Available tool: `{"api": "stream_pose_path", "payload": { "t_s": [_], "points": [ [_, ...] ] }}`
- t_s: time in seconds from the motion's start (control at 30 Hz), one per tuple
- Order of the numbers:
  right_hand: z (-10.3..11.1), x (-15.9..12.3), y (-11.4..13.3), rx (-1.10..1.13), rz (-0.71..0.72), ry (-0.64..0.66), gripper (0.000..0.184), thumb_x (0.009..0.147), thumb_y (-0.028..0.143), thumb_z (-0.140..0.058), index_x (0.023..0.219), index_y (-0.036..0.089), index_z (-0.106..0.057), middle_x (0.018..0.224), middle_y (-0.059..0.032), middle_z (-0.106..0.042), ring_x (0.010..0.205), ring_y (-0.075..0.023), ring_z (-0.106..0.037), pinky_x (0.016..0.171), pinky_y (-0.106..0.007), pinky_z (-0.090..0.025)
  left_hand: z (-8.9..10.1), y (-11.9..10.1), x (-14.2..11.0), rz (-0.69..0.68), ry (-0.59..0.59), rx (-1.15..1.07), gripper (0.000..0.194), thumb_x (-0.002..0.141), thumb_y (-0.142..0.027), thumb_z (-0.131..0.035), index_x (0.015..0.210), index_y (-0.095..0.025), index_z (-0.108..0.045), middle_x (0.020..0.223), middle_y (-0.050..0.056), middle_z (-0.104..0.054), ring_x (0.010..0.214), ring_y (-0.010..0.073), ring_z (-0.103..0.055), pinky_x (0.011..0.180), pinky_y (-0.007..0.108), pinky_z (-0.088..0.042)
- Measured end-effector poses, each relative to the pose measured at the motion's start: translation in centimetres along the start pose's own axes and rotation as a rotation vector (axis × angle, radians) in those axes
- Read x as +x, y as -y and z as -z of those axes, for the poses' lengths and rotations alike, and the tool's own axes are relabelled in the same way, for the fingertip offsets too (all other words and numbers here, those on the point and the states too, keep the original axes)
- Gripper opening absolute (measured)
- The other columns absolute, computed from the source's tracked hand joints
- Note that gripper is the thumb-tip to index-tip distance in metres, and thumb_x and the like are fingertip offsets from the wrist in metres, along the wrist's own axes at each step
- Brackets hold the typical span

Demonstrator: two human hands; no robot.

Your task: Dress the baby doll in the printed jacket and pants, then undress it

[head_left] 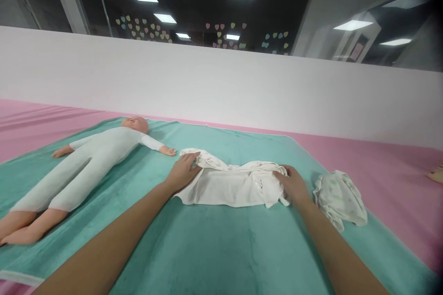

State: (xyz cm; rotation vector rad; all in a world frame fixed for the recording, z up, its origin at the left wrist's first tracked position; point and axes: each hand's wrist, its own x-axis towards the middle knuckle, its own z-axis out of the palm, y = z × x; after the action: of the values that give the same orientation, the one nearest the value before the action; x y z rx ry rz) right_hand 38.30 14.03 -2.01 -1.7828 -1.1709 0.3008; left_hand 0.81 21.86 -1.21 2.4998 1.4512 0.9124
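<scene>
Garment (230, 189), one, white with small print along its upper part: lying crumpled around the middle of the green blanket (207, 244), inward of its far edge. Left hand (183, 171): gripping the garment's left end, fingers over the top, hold narrow. Right hand (293, 185): pinching the right end, thumb in front, hold likewise narrow. Doll (104, 152), one, in a pale suit: lying face up on the blanket's left part, head near the far left corner, one arm reaching just beside the garment's left end. Cloth (341, 200), one, pale with green print: lying bunched across the blanket's right edge. Pink sheet (384, 179): showing beyond the far and right edges. White wall (207, 83): standing behind.
</scene>
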Motion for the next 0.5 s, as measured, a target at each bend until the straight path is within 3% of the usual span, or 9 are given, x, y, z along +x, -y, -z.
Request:
{"api": "stream_pose_path", "payload": {
  "t_s": [0.1,0.2,0.3,0.37,0.43,0.5],
  "points": [
    [0.3,0.0,0.4,-0.042,-0.044,0.061,0.044,0.067,0.048,-0.057,0.100,0.018,-0.062,0.096,-0.0072,-0.066,0.083,-0.0245,-0.060,0.069,-0.034,-0.045,0.3,0.0,-0.2,-0.019,0.057,0.090,0.050,0.083,-0.036,-0.047,0.132,-0.027,-0.040,0.109,0.007,-0.057,0.105,0.0263,-0.049,0.085,0.037,-0.040],
    [0.5,-0.5,1.4,-0.077,0.001,0.127,0.038,0.069,0.045,-0.052,0.093,0.019,-0.065,0.088,-0.0052,-0.067,0.079,-0.0236,-0.060,0.068,-0.033,-0.044,0.6,-0.6,-0.5,-0.115,0.055,0.181,0.042,0.083,-0.030,-0.048,0.125,-0.027,-0.049,0.103,0.008,-0.056,0.098,0.0257,-0.050,0.082,0.038,-0.040],
    [0.5,-1.1,2.4,-0.119,0.047,0.125,0.031,0.071,0.035,-0.045,0.091,0.021,-0.065,0.087,-0.0032,-0.066,0.078,-0.0221,-0.059,0.067,-0.032,-0.043,0.6,-1.7,-0.7,-0.193,-0.011,0.236,0.029,0.083,-0.025,-0.048,0.110,-0.024,-0.058,0.117,0.010,-0.051,0.109,0.0274,-0.046,0.089,0.041,-0.038],
    [0.5,-1.6,3.0,-0.106,0.089,0.081,0.032,0.070,0.029,-0.042,0.093,0.022,-0.063,0.092,-0.0028,-0.065,0.082,-0.0220,-0.058,0.070,-0.031,-0.043,0.4,-2.5,-0.8,-0.259,-0.045,0.274,0.030,0.082,-0.019,-0.048,0.110,-0.025,-0.057,0.132,0.009,-0.042,0.122,0.0280,-0.037,0.098,0.044,-0.031],
    [0.4,-2.1,3.6,-0.069,0.165,0.036,0.035,0.069,0.025,-0.040,0.096,0.022,-0.062,0.100,-0.0032,-0.064,0.089,-0.0224,-0.056,0.075,-0.031,-0.042,0.2,-3.1,-0.8,-0.333,-0.031,0.296,0.034,0.082,-0.014,-0.047,0.112,-0.026,-0.056,0.140,0.007,-0.037,0.130,0.0265,-0.029,0.105,0.047,-0.023],
    [0.4,-2.6,4.0,-0.033,0.230,0.005,0.038,0.070,0.023,-0.038,0.100,0.022,-0.061,0.104,-0.0044,-0.063,0.092,-0.0228,-0.055,0.077,-0.032,-0.041,0.1,-3.4,-0.8,-0.383,-0.010,0.299,0.025,0.084,-0.014,-0.044,0.103,-0.024,-0.059,0.139,0.005,-0.040,0.131,0.0252,-0.029,0.107,0.048,-0.020]
  ]
}}
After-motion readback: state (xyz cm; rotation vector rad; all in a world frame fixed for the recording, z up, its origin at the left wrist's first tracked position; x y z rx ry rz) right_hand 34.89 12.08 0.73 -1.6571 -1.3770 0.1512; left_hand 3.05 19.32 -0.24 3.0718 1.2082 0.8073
